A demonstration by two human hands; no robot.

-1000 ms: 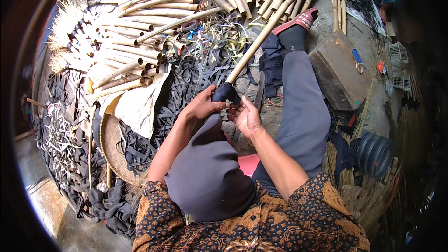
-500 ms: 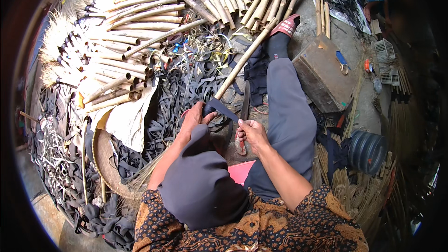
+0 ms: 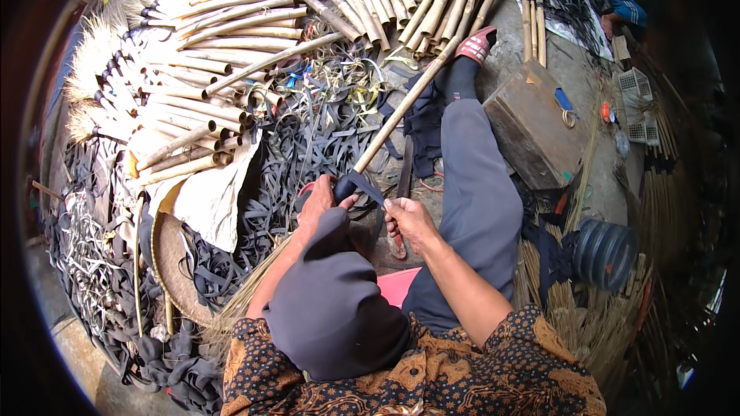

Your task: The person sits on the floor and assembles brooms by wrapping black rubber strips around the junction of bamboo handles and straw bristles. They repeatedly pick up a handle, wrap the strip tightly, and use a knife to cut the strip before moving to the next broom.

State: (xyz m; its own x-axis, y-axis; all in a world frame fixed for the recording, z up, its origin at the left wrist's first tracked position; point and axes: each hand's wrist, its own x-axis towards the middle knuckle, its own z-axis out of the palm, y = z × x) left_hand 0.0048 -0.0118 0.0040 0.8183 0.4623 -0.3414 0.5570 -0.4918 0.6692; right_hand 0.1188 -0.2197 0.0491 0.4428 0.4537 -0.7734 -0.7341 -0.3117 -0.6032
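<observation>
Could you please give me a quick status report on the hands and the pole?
Left hand grips wrapped end of long bamboo pole. Right hand pulls black rubber strip taut from it. Raised grey-trousered knee hides part of the work.

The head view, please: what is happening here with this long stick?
A seated person holds the near end of a long bamboo pole in the left hand. The right hand pulls a thin black rubber strip taut from that end, which is already covered in black. Piles of black rubber strips and a stack of bamboo broom handles lie on the ground around.
</observation>
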